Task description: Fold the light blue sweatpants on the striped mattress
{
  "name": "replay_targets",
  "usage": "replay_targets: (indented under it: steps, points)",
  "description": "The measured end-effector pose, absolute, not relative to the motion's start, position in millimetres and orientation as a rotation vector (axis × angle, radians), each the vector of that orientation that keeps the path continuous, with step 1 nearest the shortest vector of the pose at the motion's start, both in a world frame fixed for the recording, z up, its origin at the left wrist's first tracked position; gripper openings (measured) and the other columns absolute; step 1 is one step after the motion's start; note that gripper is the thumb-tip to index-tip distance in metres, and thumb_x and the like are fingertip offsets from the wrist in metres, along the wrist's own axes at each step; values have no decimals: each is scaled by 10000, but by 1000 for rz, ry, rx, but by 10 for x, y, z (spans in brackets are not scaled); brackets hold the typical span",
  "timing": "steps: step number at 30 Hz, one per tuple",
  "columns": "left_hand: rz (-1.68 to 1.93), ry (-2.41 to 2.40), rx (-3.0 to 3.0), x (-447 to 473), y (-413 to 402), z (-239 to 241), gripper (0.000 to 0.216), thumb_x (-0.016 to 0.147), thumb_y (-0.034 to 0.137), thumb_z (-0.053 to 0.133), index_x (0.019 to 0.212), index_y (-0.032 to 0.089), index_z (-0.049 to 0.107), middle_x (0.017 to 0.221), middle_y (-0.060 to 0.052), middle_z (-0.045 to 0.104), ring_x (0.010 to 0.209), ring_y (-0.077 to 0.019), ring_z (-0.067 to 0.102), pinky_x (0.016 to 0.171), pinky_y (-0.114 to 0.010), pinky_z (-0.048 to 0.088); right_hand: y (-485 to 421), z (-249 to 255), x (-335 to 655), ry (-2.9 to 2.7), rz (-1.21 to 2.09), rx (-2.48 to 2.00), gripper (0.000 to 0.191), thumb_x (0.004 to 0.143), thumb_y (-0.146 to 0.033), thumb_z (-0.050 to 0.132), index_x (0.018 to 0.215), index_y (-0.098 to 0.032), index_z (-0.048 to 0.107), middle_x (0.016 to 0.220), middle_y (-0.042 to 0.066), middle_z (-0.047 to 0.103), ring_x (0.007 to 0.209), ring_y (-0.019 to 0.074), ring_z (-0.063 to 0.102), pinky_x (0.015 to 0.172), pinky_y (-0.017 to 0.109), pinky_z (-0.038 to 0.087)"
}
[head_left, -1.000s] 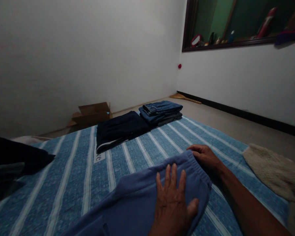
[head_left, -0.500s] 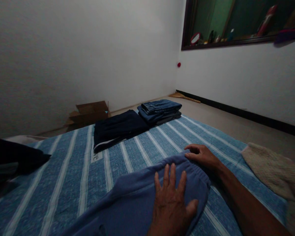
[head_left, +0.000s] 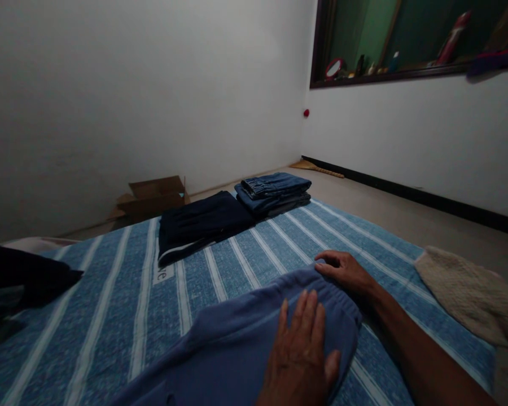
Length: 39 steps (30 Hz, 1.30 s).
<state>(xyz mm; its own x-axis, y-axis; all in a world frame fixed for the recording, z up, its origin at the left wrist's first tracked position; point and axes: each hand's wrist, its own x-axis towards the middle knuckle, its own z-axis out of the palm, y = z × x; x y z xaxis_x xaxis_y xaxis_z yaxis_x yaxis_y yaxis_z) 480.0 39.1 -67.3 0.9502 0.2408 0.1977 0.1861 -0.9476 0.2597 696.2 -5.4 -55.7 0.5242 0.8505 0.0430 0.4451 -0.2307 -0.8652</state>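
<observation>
A blue pair of sweatpants lies on the blue striped mat in front of me. My left hand rests flat on the garment near its elastic waistband, fingers stretched out and close together. My right hand sits at the far edge of the waistband, fingers curled onto the cloth there. Farther back on the mat lie a folded dark navy garment and a stack of folded jeans.
A dark garment lies at the left edge of the mat. A cream fluffy rug lies on the floor at right. An open cardboard box stands by the far wall. A wall shelf holds small items.
My left hand has slid slightly right and down on the sweatpants and its fingers have drawn together. My right hand has stayed at the waistband edge. The view has shifted a little.
</observation>
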Motion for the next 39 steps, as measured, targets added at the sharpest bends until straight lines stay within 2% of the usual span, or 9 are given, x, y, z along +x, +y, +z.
replay_targets:
  steps: [3,6,9,16,22,28,32,39]
  points:
    - [274,181,2849,4795,393,-673,643,904,551,385,1408,152,382,1477,-137,357,1373,-287,301,1101,-528,322,-45,-567,6955,-1062,559,-1842,392,742,-482,625,933,-149,704,770,30,661,714,186,584,649,287,427]
    - [267,125,2833,4791,391,-705,791,838,659,419,1426,135,346,1481,-175,329,1378,-318,267,1094,-531,327,-34,-577,6949,-1069,551,-1847,379,746,-481,617,916,-155,706,735,17,653,684,176,578,628,277,421]
    - [278,112,2838,4794,377,-756,834,815,669,454,1441,137,313,1491,-192,293,1381,-334,243,1086,-540,332,-22,-578,6940,-1078,531,-1867,372,758,-472,602,921,-154,706,726,13,642,684,173,573,623,273,414]
    - [440,170,2936,4793,308,-804,751,825,565,532,1409,124,362,1444,-216,383,1310,-367,389,983,-517,463,0,-611,6927,-1075,490,-1889,379,775,-479,576,903,-149,709,730,24,646,681,177,570,629,280,407]
    - [742,117,3060,4806,281,-818,638,841,533,517,1299,91,480,1332,-194,538,1218,-330,514,945,-454,497,31,-673,6937,-1053,451,-1876,387,768,-496,578,893,-156,713,765,39,669,718,199,595,666,298,421]
    - [1070,219,3023,4920,203,-863,461,817,457,541,1113,109,600,1089,-150,679,955,-300,632,808,-428,522,41,-688,6935,-1057,464,-1867,369,773,-495,571,871,-166,708,774,38,683,716,201,604,662,297,423]
    - [1120,229,3051,5013,189,-823,368,807,392,540,1020,104,623,976,-149,687,842,-277,624,695,-385,511,42,-690,6936,-1062,466,-1855,362,779,-493,567,865,-171,709,773,37,691,718,203,611,662,296,426]
    - [1235,191,3064,5062,183,-820,304,812,303,489,996,98,617,956,-160,667,808,-259,608,616,-339,478,44,-677,6934,-1061,463,-1847,334,779,-471,574,841,-173,710,794,42,696,747,206,619,693,298,431]
